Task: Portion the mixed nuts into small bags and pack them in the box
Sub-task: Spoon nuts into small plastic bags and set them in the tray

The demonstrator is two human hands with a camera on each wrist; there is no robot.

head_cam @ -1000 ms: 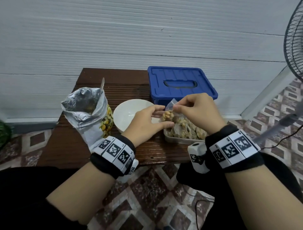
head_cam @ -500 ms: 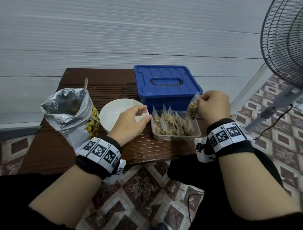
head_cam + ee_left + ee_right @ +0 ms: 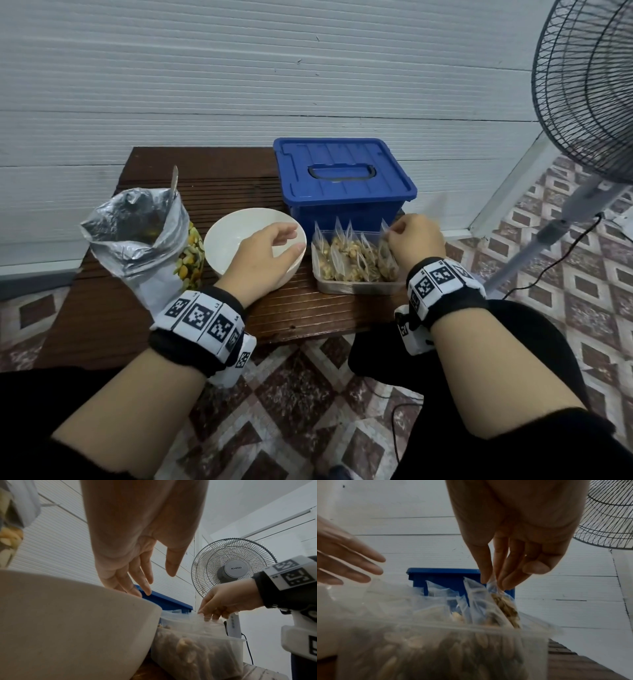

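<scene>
Foil bag (image 3: 137, 240): stands open near the left edge of the surface (image 3: 212, 181), mixed nuts printed or showing on its side; a spoon handle (image 3: 174, 178) sticks up from its mouth.
Bowl (image 3: 239, 229): white, just right of the foil bag, near the middle of the surface; seen from the left wrist as a pale wall (image 3: 68, 615) touching or just beside the tray.
Left hand (image 3: 263, 253): hovers over the bowl's right rim, its grip relaxed and spread, fingers (image 3: 137, 577) loose and holding nothing.
Blue box (image 3: 342, 178): at the back right of the surface, lid on.
Tray (image 3: 356, 287): clear plastic, at the front right edge, just in front of the blue box; filled small bags (image 3: 346, 253) stand upright in a row inside.
Right hand (image 3: 416, 240): over the tray's right end, its grip pinching the top of the last small bag (image 3: 503, 604) between thumb and fingertips (image 3: 485, 574); that bag's lower part sits in the tray.
Fan (image 3: 589, 85): on the floor, right of the surface.
</scene>
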